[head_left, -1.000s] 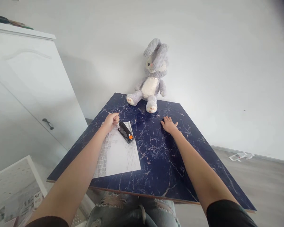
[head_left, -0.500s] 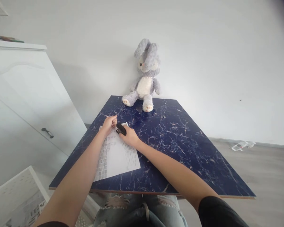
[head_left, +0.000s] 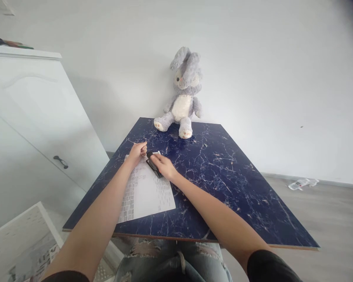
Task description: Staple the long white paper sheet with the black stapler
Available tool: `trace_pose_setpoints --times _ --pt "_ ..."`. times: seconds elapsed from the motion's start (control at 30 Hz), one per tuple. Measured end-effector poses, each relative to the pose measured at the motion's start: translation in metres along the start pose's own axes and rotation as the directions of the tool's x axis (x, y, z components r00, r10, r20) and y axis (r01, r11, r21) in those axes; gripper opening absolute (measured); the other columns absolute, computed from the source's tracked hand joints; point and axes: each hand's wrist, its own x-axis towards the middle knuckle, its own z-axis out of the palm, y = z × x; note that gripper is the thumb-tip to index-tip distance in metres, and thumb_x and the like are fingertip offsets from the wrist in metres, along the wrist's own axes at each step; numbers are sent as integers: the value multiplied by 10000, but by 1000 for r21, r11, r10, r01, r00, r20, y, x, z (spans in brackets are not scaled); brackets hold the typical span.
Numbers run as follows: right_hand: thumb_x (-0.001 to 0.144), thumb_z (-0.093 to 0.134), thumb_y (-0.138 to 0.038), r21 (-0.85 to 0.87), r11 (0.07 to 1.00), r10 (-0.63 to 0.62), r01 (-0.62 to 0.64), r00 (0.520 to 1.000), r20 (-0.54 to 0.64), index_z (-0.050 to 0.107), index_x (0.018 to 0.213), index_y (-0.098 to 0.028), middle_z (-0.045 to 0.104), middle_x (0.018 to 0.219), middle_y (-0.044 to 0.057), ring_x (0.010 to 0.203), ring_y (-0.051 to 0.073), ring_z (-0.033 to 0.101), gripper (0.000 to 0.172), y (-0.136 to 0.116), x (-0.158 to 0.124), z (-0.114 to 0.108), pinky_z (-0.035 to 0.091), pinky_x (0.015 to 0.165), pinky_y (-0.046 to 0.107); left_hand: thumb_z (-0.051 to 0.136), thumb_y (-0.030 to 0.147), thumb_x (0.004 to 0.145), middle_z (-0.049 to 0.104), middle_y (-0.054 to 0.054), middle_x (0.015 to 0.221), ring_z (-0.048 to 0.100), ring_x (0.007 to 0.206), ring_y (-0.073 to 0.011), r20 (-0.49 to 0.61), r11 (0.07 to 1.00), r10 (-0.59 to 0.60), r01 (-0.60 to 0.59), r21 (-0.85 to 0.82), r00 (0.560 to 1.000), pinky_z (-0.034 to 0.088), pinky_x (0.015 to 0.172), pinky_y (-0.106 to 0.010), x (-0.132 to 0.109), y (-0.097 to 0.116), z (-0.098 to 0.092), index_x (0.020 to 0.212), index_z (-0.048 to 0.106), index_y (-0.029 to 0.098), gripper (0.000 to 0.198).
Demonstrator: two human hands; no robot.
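Note:
A printed sheet of paper (head_left: pixel 148 199) lies at a slant on the dark blue marbled table (head_left: pixel 223 196). My right hand (head_left: pixel 166 167) is wrapped round a black stapler (head_left: pixel 153 166), which is over the upper part of the sheet; whether its jaws touch the paper I cannot tell. Close by on the left, my left hand (head_left: pixel 137 153) rests at the sheet's upper left edge with fingers curled and pressed together. Anything between those fingers is hidden.
A grey plush rabbit (head_left: pixel 184 103) sits at the table's far end against the wall. To the left stands a white cabinet (head_left: pixel 35 117) with a dark handle. A clear plastic item (head_left: pixel 301 184) lies on the floor at right.
My right hand has turned the stapler, so more of its length shows, pointing down and right over the paper. My left hand has stayed closed at the sheet's edge. The view has shifted slightly.

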Motion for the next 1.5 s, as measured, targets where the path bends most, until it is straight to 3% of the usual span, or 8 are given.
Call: trace_pose_setpoints --times 0.17,0.27,0.37,0.67,0.93,1.07,1.2,1.5 --pt "964 396 -240 -448 878 -22 -170 920 -392 671 1161 -140 680 1231 151 1181 263 593 353 47 24 -94 421 1063 373 669 429 831 242 72 507 224 429 -72 -35 994 23 -19 108 999 153 463 -251 0 -5 2 553 344 211 480" --pt "915 433 -178 -604 743 68 -287 931 -359 627 1233 -27 562 1389 274 1367 352 455 403 80 34 -149 315 1162 473 706 444 805 289 63 504 235 431 -76 -16 980 26 -22 200 1000 135 487 -267 -3 -8 7 553 380 206 476" --pt "916 444 -177 -634 722 132 -276 955 -265 612 1226 40 545 1380 343 1403 409 422 414 103 36 -168 296 1165 555 674 497 834 281 58 499 231 442 -88 5 949 57 -55 311 998 134 517 -284 -6 -10 10 550 376 207 504" --pt "964 422 -208 -471 880 36 58 982 187 563 1423 -81 441 1584 161 1506 254 353 496 91 67 -63 237 1259 402 669 485 845 296 54 494 228 440 -87 -23 961 87 -78 265 996 143 521 -287 -7 -12 11 538 383 206 504" --pt "862 517 -158 -129 985 -74 111 962 262 747 1167 -213 747 1222 56 1179 236 665 387 36 137 15 449 1106 406 701 384 834 263 75 506 228 407 -58 -127 996 54 -63 -67 990 135 446 -238 -3 -9 4 560 373 204 463" --pt "943 442 -294 -4 999 -45 46 990 137 703 1200 -180 720 1249 103 1164 232 659 384 20 122 16 517 991 389 651 352 876 243 78 524 224 402 -56 -230 957 64 -125 -261 971 180 421 -229 0 -4 -2 569 311 211 479" --pt "929 514 -420 133 990 19 -41 986 165 685 1165 -163 728 1158 111 1034 241 683 388 5 63 5 535 872 354 623 281 891 240 80 530 225 397 -53 -292 897 73 -191 -398 954 184 409 -223 1 -1 -4 589 295 208 451" --pt "736 582 -79 -221 974 102 -45 962 255 539 1306 -150 701 1086 100 969 238 638 575 -5 -14 -24 475 876 347 616 277 898 282 76 526 292 416 -52 -184 912 -70 -12 -410 980 252 431 -199 -7 8 12 603 406 185 374"
